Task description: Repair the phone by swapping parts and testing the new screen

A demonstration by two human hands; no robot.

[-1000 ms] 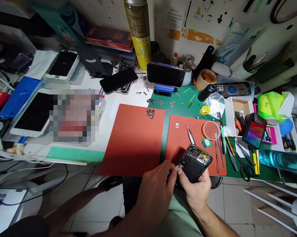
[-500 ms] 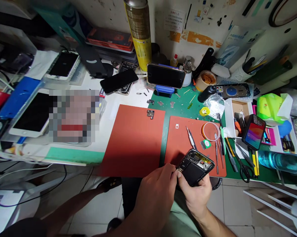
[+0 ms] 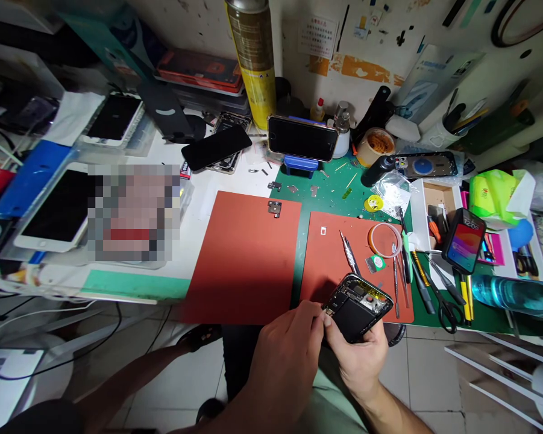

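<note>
An opened phone body (image 3: 353, 307), its inner parts showing, is tilted above the front edge of the right orange mat. My right hand (image 3: 360, 355) grips its lower right side, with the thumb on the near edge. At the phone's left edge are the closed fingertips of my left hand (image 3: 293, 343); whether they hold a small part is hidden. A metal pen-like tool (image 3: 349, 253) lies just behind the phone. On the left orange mat (image 3: 248, 259) rests a small metal bracket (image 3: 275, 208). A SIM tray (image 3: 323, 231) lies on the right mat (image 3: 314, 265).
Tweezers (image 3: 395, 283), a tape roll (image 3: 385, 240) and scissors (image 3: 449, 313) lie to the right, near a lit phone (image 3: 464, 241) and a bottle (image 3: 515, 296). A phone on a blue stand (image 3: 301, 163) and a spray can (image 3: 255, 66) stand behind. A person's leg (image 3: 135, 374) shows at lower left.
</note>
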